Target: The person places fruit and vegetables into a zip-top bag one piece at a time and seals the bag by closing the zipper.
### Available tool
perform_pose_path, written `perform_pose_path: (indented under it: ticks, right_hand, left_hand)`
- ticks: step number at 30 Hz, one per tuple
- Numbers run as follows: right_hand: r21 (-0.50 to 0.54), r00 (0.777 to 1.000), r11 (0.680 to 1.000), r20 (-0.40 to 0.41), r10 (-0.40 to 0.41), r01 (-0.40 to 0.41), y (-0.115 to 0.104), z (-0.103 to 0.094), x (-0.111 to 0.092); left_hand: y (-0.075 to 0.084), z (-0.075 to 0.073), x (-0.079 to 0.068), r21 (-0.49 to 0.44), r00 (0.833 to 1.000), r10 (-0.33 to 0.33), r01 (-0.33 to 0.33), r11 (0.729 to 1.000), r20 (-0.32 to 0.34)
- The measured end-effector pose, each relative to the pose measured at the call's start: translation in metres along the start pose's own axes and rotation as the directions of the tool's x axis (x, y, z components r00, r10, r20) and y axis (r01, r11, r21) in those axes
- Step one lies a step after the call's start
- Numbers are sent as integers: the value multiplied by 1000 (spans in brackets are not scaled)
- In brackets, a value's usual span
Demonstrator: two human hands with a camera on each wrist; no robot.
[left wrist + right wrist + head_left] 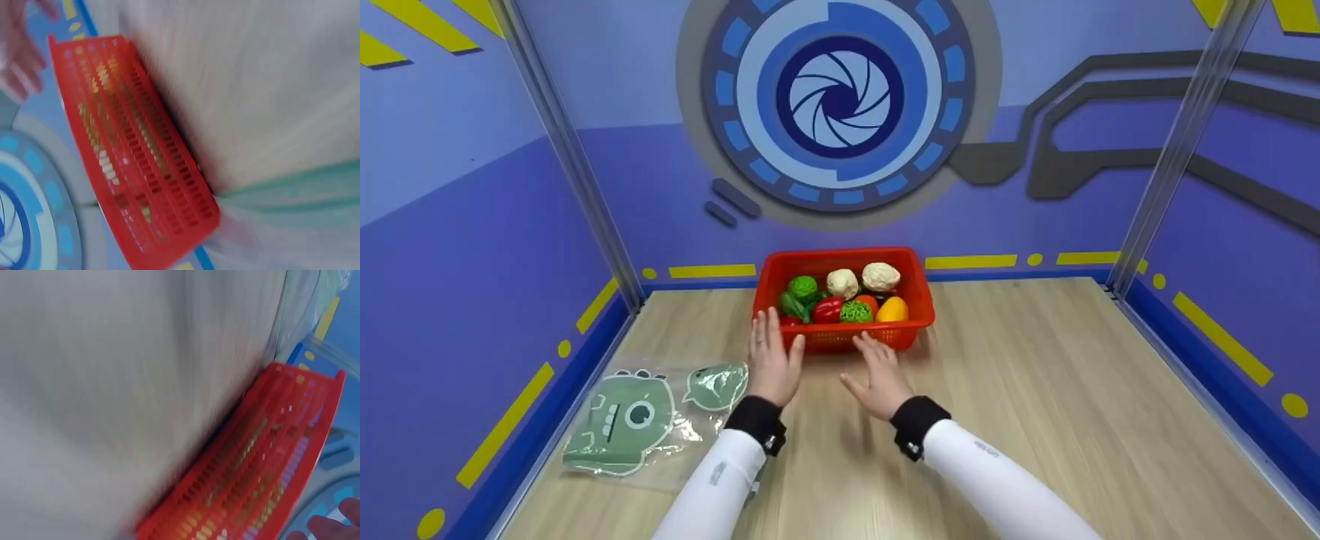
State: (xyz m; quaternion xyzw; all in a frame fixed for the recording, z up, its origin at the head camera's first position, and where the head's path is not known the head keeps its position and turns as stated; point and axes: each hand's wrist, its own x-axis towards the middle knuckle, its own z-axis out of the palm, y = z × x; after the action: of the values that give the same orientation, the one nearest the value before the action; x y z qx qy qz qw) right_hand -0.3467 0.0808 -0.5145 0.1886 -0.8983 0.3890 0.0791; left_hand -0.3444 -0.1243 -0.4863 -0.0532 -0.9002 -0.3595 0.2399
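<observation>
A red plastic basket (840, 343) stands against the back wall with toy vegetables in it. Two cream cauliflower-like pieces (880, 277), a red pepper (826, 310), a yellow piece (892, 309) and several green ones show among them. My left hand (775, 367), fingers straight and thumb spread, is at the basket's front left corner and overlaps its rim in the head view. Lower and to the right, my right hand (879, 379) has its fingers extended toward the basket's front wall. Neither hand holds anything. Both wrist views show the perforated basket side (135, 152) up close, blurred.
On the table's left side lies a clear plastic bag (660, 424) printed with green cartoon monsters, partly behind the left forearm. Blue printed panels (660, 195) border the wooden table (1035, 375) at the back and both sides, joined by metal posts.
</observation>
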Motion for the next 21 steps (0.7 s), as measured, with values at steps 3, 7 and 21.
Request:
perform_pose_path:
  ticks: [3,7,21]
  right_hand:
    - [103,998,994,51,36,-41,-8,15,-3]
    - [253,986,956,116,120,-146,-19,37,-6]
    - [473,954,830,192,231,-296,-44,90,-23]
  left_hand:
    - [-12,-9,-6,3,998,-54,54,999,-14]
    - [-25,-16,-18,105,988,-144,137,985,61]
    - [-37,-17,-57,456,944,-254,135,880,210]
